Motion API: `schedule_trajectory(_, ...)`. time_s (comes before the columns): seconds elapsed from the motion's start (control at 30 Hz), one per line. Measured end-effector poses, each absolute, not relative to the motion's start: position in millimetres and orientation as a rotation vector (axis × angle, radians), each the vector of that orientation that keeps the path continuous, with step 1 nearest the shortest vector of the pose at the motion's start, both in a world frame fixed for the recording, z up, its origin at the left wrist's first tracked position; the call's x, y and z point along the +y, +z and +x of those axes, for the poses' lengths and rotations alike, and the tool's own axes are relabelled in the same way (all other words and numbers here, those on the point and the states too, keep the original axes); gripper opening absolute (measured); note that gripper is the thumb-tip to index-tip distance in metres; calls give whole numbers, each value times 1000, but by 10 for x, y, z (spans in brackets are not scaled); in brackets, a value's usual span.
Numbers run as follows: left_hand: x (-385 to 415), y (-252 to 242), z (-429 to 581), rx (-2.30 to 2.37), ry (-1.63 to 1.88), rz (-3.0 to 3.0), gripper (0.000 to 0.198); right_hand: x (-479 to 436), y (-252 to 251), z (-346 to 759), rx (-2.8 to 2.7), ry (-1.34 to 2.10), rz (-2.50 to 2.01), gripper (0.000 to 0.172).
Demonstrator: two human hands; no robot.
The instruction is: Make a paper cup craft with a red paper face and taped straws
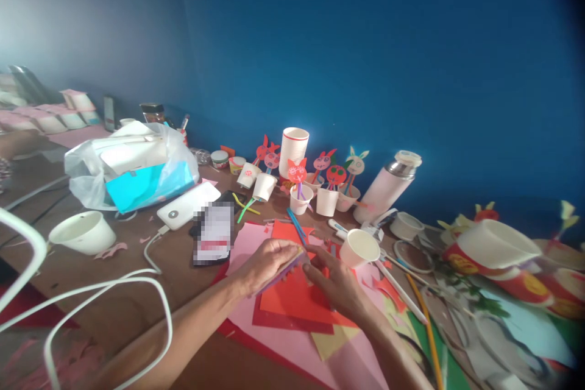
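My left hand (270, 263) is closed around a thin purple strip (283, 271), which slants up to the right over a stack of paper. My right hand (336, 277) meets the strip's upper end, with thumb and forefinger on either side of it. Below the hands lie an orange-red sheet (290, 301) and a larger pink sheet (242, 314). Blue sticks (296, 225) rest just beyond my fingers. To the right of my right hand stands a white paper cup (360, 248). What my left fingers cover of the strip is hidden.
Small cups with paper animal faces (297, 172) line the wall. A pink thermos (384, 192) leans behind. At left are a phone (214, 234), a white power bank (188, 206), a plastic bag (86, 173) and a looping white cable (167, 317). Red cups (498, 262) crowd the right.
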State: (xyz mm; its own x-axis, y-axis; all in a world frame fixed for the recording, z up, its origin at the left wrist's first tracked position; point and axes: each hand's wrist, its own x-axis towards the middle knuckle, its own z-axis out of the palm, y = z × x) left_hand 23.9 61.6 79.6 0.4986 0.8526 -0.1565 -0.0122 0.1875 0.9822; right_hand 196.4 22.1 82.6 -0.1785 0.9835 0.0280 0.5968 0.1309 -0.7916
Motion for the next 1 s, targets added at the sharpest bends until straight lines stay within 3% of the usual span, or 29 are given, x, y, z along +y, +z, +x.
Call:
schedule_trajectory(0.33, 616, 846, 242, 908, 682, 1136, 25, 230, 794, 1883, -1773, 626, -1560, 22)
schedule_trajectory(0.63, 616, 838, 248, 912, 689, 1061, 26, 225, 792, 1876, -1774, 584, -1518, 14)
schedule_trajectory(1.0, 638, 802, 215, 788, 601, 1074, 22, 189, 851, 1857, -1847, 613, -1497, 23)
